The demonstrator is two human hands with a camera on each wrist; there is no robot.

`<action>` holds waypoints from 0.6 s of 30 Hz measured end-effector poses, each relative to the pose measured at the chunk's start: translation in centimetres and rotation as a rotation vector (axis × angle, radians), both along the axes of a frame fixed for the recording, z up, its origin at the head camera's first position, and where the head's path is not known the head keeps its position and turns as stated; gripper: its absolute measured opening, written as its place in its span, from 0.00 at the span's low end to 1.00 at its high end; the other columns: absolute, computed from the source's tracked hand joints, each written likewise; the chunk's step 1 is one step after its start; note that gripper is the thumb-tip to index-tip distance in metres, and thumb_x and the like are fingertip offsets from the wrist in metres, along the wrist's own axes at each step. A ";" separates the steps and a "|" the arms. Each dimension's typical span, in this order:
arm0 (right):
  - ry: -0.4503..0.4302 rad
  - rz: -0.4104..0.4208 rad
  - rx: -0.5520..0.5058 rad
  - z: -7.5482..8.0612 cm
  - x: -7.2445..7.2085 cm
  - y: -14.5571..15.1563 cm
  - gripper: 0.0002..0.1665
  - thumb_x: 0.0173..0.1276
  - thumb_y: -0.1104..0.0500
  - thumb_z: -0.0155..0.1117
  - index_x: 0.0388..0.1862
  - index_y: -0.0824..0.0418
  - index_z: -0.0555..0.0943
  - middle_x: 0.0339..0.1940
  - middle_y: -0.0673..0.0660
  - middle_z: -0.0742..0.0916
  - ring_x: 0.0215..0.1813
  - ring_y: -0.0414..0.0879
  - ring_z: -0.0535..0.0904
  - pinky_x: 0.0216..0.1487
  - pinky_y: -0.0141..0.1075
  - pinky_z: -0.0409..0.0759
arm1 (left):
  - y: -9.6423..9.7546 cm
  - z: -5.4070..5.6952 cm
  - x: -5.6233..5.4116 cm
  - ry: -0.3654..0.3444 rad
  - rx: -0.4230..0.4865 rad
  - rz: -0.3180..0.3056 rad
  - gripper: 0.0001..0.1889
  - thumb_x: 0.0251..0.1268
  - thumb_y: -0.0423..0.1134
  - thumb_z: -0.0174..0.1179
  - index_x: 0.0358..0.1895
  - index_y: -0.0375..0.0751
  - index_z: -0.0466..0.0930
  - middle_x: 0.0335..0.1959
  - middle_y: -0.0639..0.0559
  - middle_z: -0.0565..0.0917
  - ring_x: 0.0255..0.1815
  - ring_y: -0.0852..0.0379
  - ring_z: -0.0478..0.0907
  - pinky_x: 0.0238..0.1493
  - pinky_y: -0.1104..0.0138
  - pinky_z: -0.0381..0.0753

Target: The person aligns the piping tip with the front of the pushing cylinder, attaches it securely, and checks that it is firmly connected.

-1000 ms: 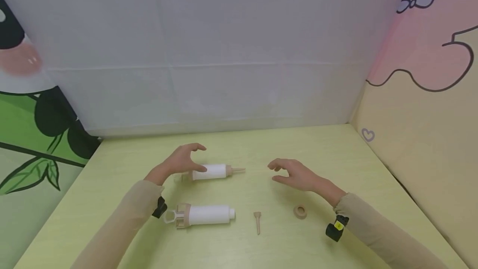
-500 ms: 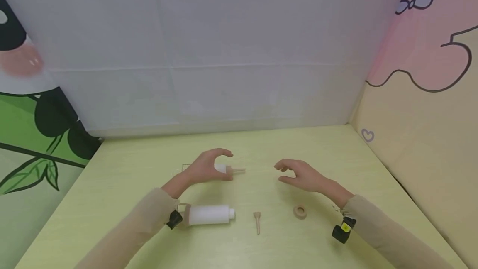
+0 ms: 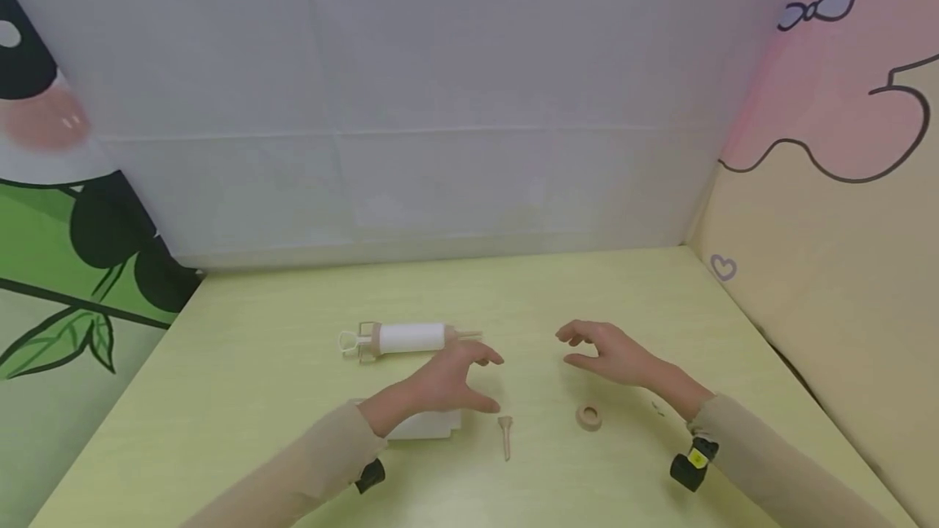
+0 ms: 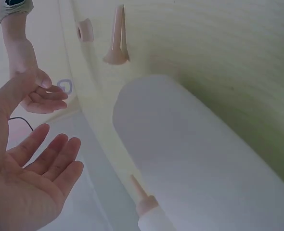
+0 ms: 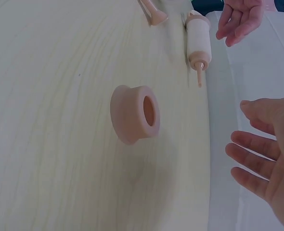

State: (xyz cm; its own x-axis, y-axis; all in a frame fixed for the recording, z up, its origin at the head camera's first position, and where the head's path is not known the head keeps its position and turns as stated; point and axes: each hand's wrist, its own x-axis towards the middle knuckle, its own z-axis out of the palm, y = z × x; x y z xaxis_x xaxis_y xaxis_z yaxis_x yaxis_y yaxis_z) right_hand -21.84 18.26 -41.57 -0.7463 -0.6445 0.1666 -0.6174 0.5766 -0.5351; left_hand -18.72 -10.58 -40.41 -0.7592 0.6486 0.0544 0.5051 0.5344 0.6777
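My left hand point(image 3: 449, 380) hovers with relaxed, parted fingers over the nearer white barrel point(image 3: 421, 428), hiding its handle end. Just right of its thumb lies a small beige nozzle point(image 3: 505, 437) with a flared end. My right hand point(image 3: 609, 352) is held above the table, fingers loosely bent and nothing between them. Below it lies a beige ring-shaped cap point(image 3: 588, 417), whose flange and round hole show in the right wrist view. Farther back is a syringe-like tool point(image 3: 411, 337) with a white barrel, a loop handle at left and a thin beige nozzle at right.
The pale yellow table point(image 3: 587, 283) ends at a white sheet backdrop point(image 3: 455, 104). Printed panels stand at both sides, one with a green leaf pattern point(image 3: 59, 341), the other pink and cream point(image 3: 829, 251). Black wrist cameras sit on both sleeves.
My left hand has moved right and toward me, from the farther tool to over the nearer barrel. My right hand has drifted slightly right and nearer. The objects lie where they were.
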 end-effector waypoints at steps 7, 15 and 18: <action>-0.012 -0.011 0.003 -0.4 0.4 0.6 0.17 0.63 0.60 0.61 0.50 0.63 0.74 0.46 0.60 0.81 0.46 0.52 0.78 0.48 0.46 0.74 | 1.0 -0.9 0.8 -0.056 0.039 0.029 0.27 0.44 0.39 0.71 0.49 0.33 0.75 0.46 0.42 0.79 0.45 0.48 0.77 0.47 0.57 0.75; -0.027 -0.009 -0.032 -0.8 0.7 1.0 0.18 0.62 0.60 0.61 0.50 0.65 0.74 0.46 0.60 0.81 0.46 0.53 0.78 0.47 0.49 0.74 | 2.1 -1.2 1.8 -0.105 0.053 0.068 0.20 0.44 0.36 0.70 0.42 0.32 0.77 0.40 0.42 0.81 0.41 0.50 0.78 0.43 0.63 0.76; -0.054 -0.009 -0.039 -0.9 0.9 1.2 0.18 0.62 0.60 0.61 0.50 0.65 0.74 0.46 0.60 0.81 0.46 0.53 0.78 0.48 0.49 0.74 | 2.3 -1.5 1.7 -0.107 0.036 0.071 0.17 0.44 0.34 0.70 0.40 0.32 0.78 0.39 0.43 0.81 0.39 0.50 0.78 0.40 0.67 0.76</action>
State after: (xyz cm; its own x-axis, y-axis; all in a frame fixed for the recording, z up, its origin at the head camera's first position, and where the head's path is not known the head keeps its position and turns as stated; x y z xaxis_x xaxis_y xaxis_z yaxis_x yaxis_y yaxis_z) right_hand -20.92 19.41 -42.51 -0.7604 -0.6318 0.1507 -0.5822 0.5602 -0.5892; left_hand -16.98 -8.30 -41.88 -0.8057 0.5923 -0.0068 0.3910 0.5405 0.7449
